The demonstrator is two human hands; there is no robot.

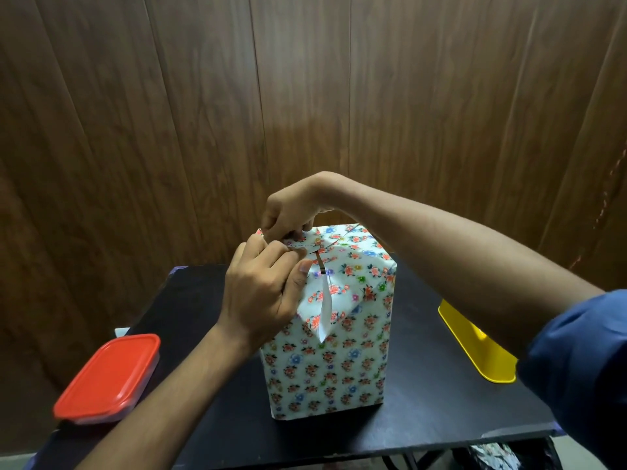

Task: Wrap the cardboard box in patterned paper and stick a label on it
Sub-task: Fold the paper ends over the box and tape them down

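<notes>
A tall cardboard box [332,354] wrapped in white floral paper stands upright in the middle of the small black table [441,408]. Its top end is folded into flaps, and a pointed paper flap [324,317] hangs down the near face with its white underside showing. My left hand [261,293] rests against the box's upper left corner, fingers curled on the paper fold. My right hand [291,212] reaches over from above and pinches the same top edge of the paper. A narrow gap in the folds shows brown cardboard. I see no label.
A container with a red lid [108,378] sits at the table's left front edge. A yellow plastic tray [475,347] lies on the right, partly behind my right arm. A wood-panelled wall stands close behind the table. Floral paper scraps [492,457] show below the table's front edge.
</notes>
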